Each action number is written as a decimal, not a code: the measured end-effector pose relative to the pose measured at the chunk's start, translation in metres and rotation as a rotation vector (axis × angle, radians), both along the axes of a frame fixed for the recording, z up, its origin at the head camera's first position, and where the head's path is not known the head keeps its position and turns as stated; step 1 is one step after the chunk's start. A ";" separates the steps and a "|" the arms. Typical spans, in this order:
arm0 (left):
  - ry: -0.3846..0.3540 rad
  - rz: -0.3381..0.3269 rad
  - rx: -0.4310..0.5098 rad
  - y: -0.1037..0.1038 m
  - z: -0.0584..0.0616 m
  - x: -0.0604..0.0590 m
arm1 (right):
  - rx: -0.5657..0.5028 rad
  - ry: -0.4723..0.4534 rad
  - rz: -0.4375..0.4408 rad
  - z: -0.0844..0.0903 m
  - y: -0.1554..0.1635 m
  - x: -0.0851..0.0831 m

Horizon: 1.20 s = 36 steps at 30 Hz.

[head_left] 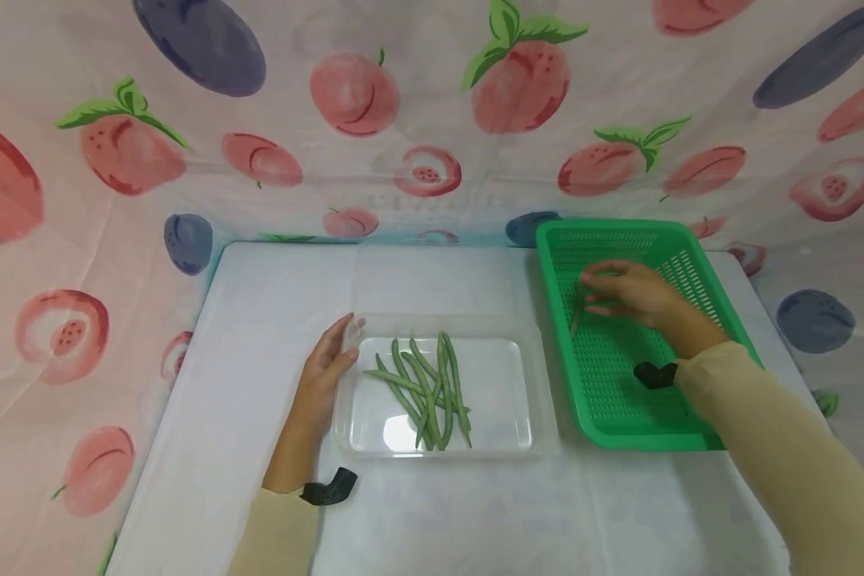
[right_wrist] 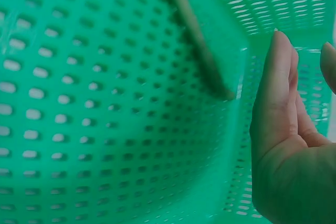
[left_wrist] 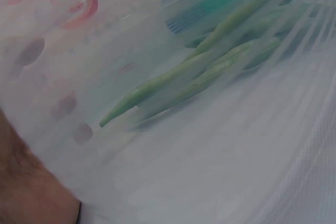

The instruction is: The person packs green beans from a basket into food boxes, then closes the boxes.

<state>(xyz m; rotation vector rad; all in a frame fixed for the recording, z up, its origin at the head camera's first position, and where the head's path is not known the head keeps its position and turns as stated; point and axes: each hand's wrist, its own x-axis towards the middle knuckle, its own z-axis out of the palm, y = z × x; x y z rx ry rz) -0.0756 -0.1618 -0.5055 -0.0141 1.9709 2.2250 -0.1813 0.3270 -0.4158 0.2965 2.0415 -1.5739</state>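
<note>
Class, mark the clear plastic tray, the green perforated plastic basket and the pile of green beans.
Clear plastic tray (head_left: pixel 507 448): head view, near rim.
Green perforated plastic basket (head_left: pixel 612 400): head view, bare floor.
Pile of green beans (head_left: pixel 428 388): head view, pile's middle.

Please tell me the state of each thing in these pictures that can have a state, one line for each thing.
clear tray: upright, uncovered, holds several beans.
green beans: lying in a loose pile, some crossing.
green basket: upright, uncovered.
single bean: lying in the basket, by the right hand.
left hand: open, resting against the tray's left edge.
right hand: over the basket, fingers straight, holding nothing.
</note>
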 end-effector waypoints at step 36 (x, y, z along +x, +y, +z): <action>-0.004 0.002 -0.011 0.000 0.001 0.001 | 0.297 -0.096 0.091 -0.040 0.001 -0.007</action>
